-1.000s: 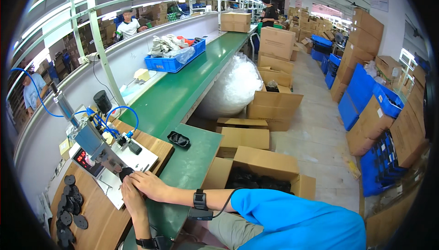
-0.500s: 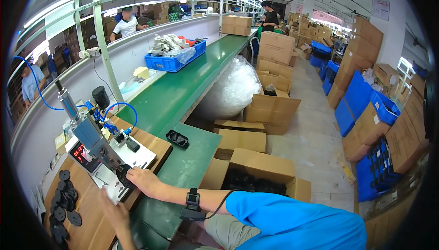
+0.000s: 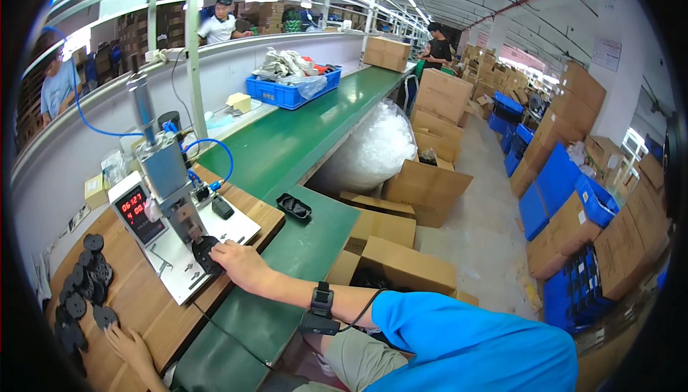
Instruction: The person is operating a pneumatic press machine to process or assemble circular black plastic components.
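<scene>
My right hand (image 3: pixel 240 264): fingers closed on black part (image 3: pixel 206 254) at press (image 3: pixel 163 170) | My left hand (image 3: pixel 131 352): loosely extended, touching black disc (image 3: pixel 105 316) | At press: one; off press: disc pile (image 3: pixel 92 277) on bench (image 3: pixel 143 299)

Factory: green conveyor (image 3: pixel 308 128), tabletop press (image 3: pixel 162 166), stacked cartons (image 3: pixel 443 94).

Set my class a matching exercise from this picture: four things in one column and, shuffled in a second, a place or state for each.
Things
1. Left hand
2. Right hand
3. Blue bin
4. Black tray-shaped piece

Places and states
A. Heaped with pale and red material
B. At a black part on the machine
C. Lying on the green board
D. At a black disc on the wooden table

Pairs: 1-D, 2-B, 3-A, 4-C
</scene>
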A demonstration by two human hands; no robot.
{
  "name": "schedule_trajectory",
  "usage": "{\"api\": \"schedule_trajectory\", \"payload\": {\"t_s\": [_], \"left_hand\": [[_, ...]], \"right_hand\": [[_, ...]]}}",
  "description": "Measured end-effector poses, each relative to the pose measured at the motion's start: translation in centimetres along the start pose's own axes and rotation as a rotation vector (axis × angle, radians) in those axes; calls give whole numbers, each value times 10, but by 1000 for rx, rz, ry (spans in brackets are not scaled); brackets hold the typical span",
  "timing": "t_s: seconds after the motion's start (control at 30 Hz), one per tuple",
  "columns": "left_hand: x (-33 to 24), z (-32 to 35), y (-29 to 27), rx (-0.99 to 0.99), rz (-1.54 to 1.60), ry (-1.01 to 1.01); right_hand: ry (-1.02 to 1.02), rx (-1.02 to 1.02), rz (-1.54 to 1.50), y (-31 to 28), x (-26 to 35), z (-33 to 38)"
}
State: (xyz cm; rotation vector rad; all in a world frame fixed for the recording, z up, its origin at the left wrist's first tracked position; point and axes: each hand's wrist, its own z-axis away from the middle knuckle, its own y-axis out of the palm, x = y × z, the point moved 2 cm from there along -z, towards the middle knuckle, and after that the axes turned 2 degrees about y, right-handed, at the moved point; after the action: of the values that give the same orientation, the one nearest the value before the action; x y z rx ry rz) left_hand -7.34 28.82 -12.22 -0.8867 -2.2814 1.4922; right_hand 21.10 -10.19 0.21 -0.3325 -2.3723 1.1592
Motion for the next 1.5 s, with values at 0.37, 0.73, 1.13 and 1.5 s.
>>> {"api": "schedule_trajectory", "payload": {"t_s": [0.37, 0.73, 1.13, 1.5], "left_hand": [[-21, 10, -25, -213, 118, 149], [-34, 13, -43, -252, 284, 215], [-28, 7, -44, -377, 133, 212], [-36, 8, -55, -87, 450, 125]], "right_hand": [[6, -13, 19, -3, 4, 0], [-23, -37, 22, -4, 3, 2], [-10, -52, 22, -1, 3, 2], [-2, -42, 38, -1, 3, 3]]}}
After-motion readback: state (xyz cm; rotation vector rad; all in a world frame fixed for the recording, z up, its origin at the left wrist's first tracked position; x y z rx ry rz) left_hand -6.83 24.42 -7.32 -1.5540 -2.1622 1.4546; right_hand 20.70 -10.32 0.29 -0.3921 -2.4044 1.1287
